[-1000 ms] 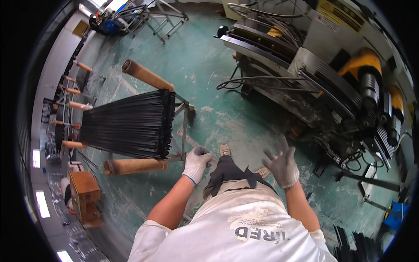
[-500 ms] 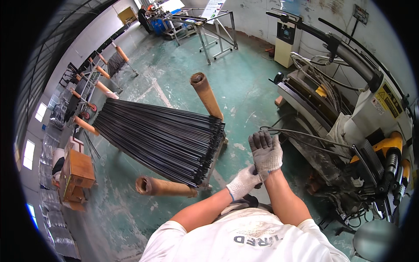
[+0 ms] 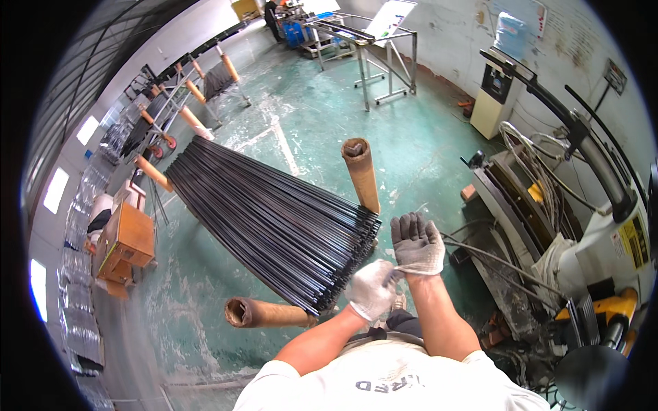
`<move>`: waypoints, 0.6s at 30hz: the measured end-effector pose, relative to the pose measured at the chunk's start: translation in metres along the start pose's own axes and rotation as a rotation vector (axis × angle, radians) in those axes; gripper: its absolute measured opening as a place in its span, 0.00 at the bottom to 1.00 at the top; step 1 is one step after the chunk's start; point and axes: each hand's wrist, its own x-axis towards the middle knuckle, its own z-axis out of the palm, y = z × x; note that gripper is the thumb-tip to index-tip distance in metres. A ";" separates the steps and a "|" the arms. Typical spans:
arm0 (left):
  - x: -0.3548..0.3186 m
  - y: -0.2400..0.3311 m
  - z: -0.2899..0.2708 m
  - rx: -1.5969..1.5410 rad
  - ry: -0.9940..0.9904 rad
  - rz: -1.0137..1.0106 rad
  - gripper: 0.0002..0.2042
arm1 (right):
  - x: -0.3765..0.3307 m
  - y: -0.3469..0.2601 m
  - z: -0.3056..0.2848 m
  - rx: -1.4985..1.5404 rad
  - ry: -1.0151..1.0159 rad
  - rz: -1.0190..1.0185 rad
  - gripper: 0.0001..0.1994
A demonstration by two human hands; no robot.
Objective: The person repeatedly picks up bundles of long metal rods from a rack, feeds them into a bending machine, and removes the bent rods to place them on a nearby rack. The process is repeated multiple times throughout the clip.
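Both my hands wear knitted work gloves, white on the back and grey on the palm. My right hand (image 3: 417, 241) is turned palm up with its fingers stretched out; it holds nothing. My left hand (image 3: 371, 290) is closed at the right wrist, its fingers pinching the cuff of the right glove (image 3: 421, 268). Just left of my hands lies a wide stack of long black rods or tubes (image 3: 274, 226), fanned toward me, with their ends close by my left hand. Brown cardboard tubes stick out at its corners, one upright (image 3: 362, 177) and one near me (image 3: 274, 315).
At right stands a machine (image 3: 548, 226) with hoses and a yellow part, and behind it a water dispenser (image 3: 495, 99). A metal frame table (image 3: 363, 42) is at the back. Brown cardboard boxes (image 3: 130, 236) sit at left. Far off, a person (image 3: 272, 20) in dark clothes stands by blue equipment.
My view has swung a little left, so the surroundings sit farther right. My left hand has shifted from under the right wrist to the near side of the right glove's cuff.
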 end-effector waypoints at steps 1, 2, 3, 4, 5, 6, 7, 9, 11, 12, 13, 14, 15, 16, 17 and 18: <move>0.008 -0.010 -0.001 0.085 0.035 -0.043 0.03 | 0.007 0.008 0.010 0.004 0.002 -0.001 0.16; 0.014 -0.016 -0.002 0.135 0.053 -0.048 0.04 | 0.011 0.017 0.019 -0.001 -0.012 0.014 0.16; 0.017 -0.019 0.001 0.150 0.088 -0.064 0.05 | 0.021 0.021 0.025 0.006 -0.031 0.031 0.16; 0.023 -0.021 0.004 0.170 0.102 -0.084 0.05 | 0.025 0.024 0.034 0.022 -0.051 0.027 0.16; 0.028 -0.025 0.009 0.190 0.114 -0.104 0.06 | 0.030 0.027 0.041 0.040 -0.070 0.022 0.15; 0.037 -0.030 0.015 0.217 0.152 -0.118 0.06 | 0.033 0.035 0.048 -0.008 -0.098 0.032 0.15; 0.046 -0.035 0.025 0.236 0.186 -0.127 0.07 | 0.034 0.038 0.057 -0.055 -0.128 0.033 0.15; 0.059 -0.042 0.036 0.183 0.225 -0.210 0.04 | 0.054 0.033 0.058 -0.024 -0.188 0.064 0.16; 0.072 -0.038 0.039 0.124 0.260 -0.323 0.03 | 0.062 0.030 0.069 -0.003 -0.108 0.045 0.16; 0.078 -0.042 0.039 0.082 0.251 -0.408 0.03 | 0.067 0.031 0.071 -0.017 -0.107 0.036 0.16; 0.080 -0.045 0.039 0.050 0.280 -0.434 0.02 | 0.070 0.031 0.072 -0.035 -0.107 0.028 0.16; 0.081 -0.049 0.040 0.017 0.309 -0.459 0.02 | 0.072 0.032 0.072 -0.054 -0.107 0.020 0.16; 0.081 -0.053 0.040 -0.016 0.337 -0.483 0.02 | 0.075 0.034 0.072 -0.074 -0.080 0.022 0.16; 0.084 -0.057 0.039 -0.018 0.353 -0.462 0.04 | 0.078 0.037 0.073 -0.096 -0.061 0.025 0.16; 0.085 -0.058 0.038 0.001 0.374 -0.427 0.05 | 0.080 0.040 0.073 -0.118 -0.041 0.028 0.16; 0.085 -0.059 0.036 0.020 0.393 -0.391 0.06 | 0.082 0.042 0.072 -0.131 -0.026 0.029 0.17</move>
